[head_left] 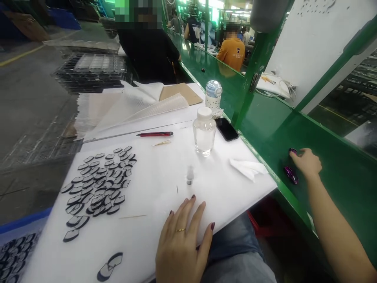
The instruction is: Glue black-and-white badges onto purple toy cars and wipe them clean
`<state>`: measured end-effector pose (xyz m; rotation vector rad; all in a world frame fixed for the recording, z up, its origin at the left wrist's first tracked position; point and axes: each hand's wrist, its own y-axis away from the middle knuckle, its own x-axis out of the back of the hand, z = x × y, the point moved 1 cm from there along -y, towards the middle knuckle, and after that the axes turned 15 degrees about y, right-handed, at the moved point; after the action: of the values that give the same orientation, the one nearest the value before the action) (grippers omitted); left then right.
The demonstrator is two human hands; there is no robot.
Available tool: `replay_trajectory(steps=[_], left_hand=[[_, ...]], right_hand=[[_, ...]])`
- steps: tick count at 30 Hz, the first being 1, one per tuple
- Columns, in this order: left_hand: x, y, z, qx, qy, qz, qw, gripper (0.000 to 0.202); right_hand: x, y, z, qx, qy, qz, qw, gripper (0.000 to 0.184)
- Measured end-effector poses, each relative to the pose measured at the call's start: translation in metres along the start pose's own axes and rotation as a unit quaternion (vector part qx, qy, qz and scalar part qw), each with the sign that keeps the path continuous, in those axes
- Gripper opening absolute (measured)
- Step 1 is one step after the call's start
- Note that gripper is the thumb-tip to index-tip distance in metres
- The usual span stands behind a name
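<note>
Two glossy purple pieces (291, 175), close together, on green surface (271, 125)

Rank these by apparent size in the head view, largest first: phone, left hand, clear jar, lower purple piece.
1. Left hand
2. Clear jar
3. Phone
4. Lower purple piece

The first looks nearest, which may exaggerate its lead.

Orange shirt (231, 53) bears "7"; smaller print (238, 55) seems unreadable.
</note>
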<state>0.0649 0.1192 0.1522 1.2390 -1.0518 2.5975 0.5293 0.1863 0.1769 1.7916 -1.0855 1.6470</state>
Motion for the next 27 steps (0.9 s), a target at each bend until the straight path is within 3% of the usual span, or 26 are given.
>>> replay_trajectory(steps=[3,6,9,11,12,14,15,17,19,21,25,27], left_hand=[[0.0,0.002,0.0,-0.006,-0.016,0.003,1.0,0.041],[-0.001,0.002,-0.002,-0.015,-0.029,0.012,0.999,0.041],[-0.003,0.001,0.0,-0.014,-0.044,0.018,0.999,0.044],[-0.005,0.0,0.002,0.013,-0.046,0.019,0.999,0.048],[-0.006,-0.001,0.003,0.032,-0.043,0.02,0.998,0.049],[-0.006,0.0,0.002,0.061,-0.033,0.019,0.997,0.051],[-0.006,0.001,0.001,0.065,-0.026,0.016,0.997,0.052],[-0.003,0.004,-0.003,0.049,-0.004,0.011,0.999,0.051],[0.002,0.007,-0.006,0.03,0.028,0.007,0.999,0.047],[0.008,0.011,-0.006,0.033,0.054,0.024,0.998,0.044],[0.015,0.015,0.003,0.081,0.067,0.07,0.992,0.036],[0.015,0.015,0.009,0.085,0.066,0.071,0.992,0.036]], right_hand=[[-0.007,-0.015,-0.015,-0.026,-0.003,-0.001,1.0,0.03],[0.0,-0.015,-0.025,0.03,-0.053,-0.021,0.998,0.029],[0.011,0.014,-0.042,0.132,-0.129,-0.06,0.981,0.033],[0.019,0.053,-0.062,0.235,-0.189,-0.101,0.948,0.039],[0.023,0.078,-0.075,0.31,-0.22,-0.137,0.915,0.038],[0.031,0.133,-0.104,0.53,-0.268,-0.219,0.774,0.032],[0.036,0.158,-0.118,0.589,-0.276,-0.242,0.72,0.032],[0.041,0.196,-0.141,0.659,-0.288,-0.279,0.637,0.035],[0.042,0.218,-0.156,0.692,-0.294,-0.301,0.587,0.032],[0.039,0.225,-0.164,0.681,-0.303,-0.312,0.589,0.025],[0.029,0.221,-0.172,0.585,-0.301,-0.331,0.676,0.023],[0.027,0.223,-0.179,0.549,-0.301,-0.352,0.695,0.03]])
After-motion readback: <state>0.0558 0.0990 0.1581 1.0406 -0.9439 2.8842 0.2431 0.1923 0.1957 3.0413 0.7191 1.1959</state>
